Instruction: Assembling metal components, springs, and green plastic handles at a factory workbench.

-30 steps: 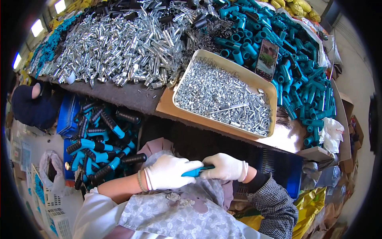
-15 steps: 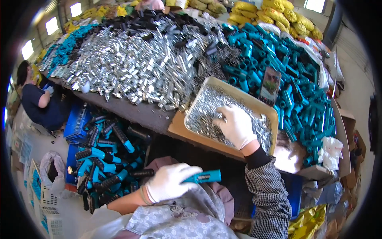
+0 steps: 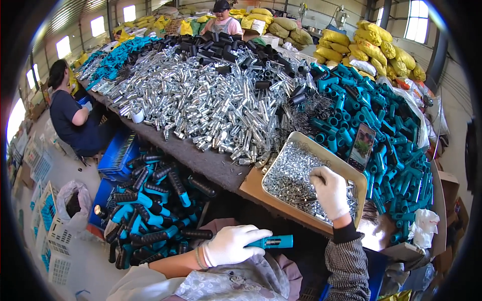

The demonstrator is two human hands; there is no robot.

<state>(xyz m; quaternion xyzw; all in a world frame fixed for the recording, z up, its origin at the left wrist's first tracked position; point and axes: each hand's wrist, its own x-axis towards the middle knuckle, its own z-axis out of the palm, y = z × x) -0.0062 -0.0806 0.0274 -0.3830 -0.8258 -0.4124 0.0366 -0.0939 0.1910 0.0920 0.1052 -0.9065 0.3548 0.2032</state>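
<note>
In a white glove, my left hand point(image 3: 235, 245) is closed round a teal plastic sleeve point(image 3: 281, 242) with a slot in its side, its free end pointing right. My right hand point(image 3: 331, 193), gloved too, is over the right part of a cream tray point(image 3: 346, 163). Its fingertips are pinched together; whatever may be between them is too small to make out. Heaped in the tray are small shiny metal parts point(image 3: 291, 168).
Silvery metal tubes point(image 3: 211, 110) cover the table, with teal sleeves point(image 3: 346, 95) piled right and a phone point(image 3: 361, 146) propped there. Black-and-teal handles point(image 3: 150, 210) fill the space below left, by a blue bin point(image 3: 118, 159). One person point(image 3: 73, 113) sits left; another point(image 3: 222, 22) is behind the heap.
My right hand has drawn up from among the small metal parts, its fingers going from spread to pinched. My left hand still grips the teal sleeve. The view has tilted up, showing more background.
</note>
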